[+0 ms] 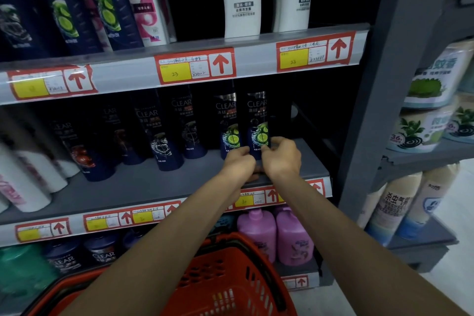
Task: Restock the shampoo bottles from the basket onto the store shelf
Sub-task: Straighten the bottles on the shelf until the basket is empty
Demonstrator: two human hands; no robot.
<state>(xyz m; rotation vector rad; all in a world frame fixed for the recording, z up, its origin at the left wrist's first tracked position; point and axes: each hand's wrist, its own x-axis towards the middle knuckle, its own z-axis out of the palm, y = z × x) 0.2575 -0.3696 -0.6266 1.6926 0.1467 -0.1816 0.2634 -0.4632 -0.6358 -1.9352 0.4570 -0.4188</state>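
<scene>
Red price tags point(195, 65) with arrows, coil boxes point(420, 131) on right rack point(379, 84), perhaps spray cans point(395, 208) below

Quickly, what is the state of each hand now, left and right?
Left hand: holds the base of the rightmost lime CLEAR bottle.
Right hand: pinches the same bottle, low on its right side.

Right bottle point(257, 120) beside left bottle point(228, 120) on middle shelf point(154, 187), basket point(230, 277) below.

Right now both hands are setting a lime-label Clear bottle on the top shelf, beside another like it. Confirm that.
Wrong shelf. In the head view the left hand and right hand hold the lime-label Clear bottle on the middle shelf, beside its twin bottle.
</scene>
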